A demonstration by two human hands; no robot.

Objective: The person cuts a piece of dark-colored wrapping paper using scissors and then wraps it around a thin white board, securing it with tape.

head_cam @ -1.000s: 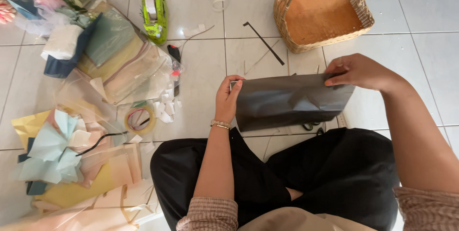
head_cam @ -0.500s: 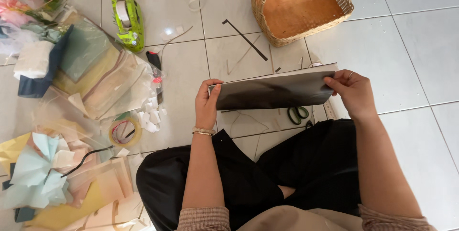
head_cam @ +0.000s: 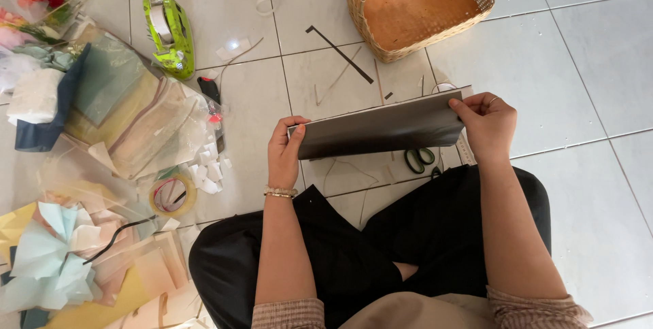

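I sit cross-legged on a tiled floor and hold a dark, stiff folded sheet of paper (head_cam: 381, 128) flat in front of me. My left hand (head_cam: 284, 152) grips its left end, thumb on top. The right end is pinched by my right hand (head_cam: 486, 125), which wears a ring. The sheet runs nearly level, tilted slightly up to the right. Green-handled scissors (head_cam: 418, 159) lie on the floor just under the sheet, partly hidden by it.
A square wicker basket (head_cam: 415, 46) stands beyond the sheet. A green tape dispenser (head_cam: 166, 33), a tape roll (head_cam: 171, 195), stacked coloured papers (head_cam: 115, 111) and paper scraps lie at left. A thin dark strip (head_cam: 340, 53) lies on the tiles.
The sheet has flattened from a loose, bulging fold into a tight flat one, and both hands have shifted to pinch its two ends. The view has drifted slightly.
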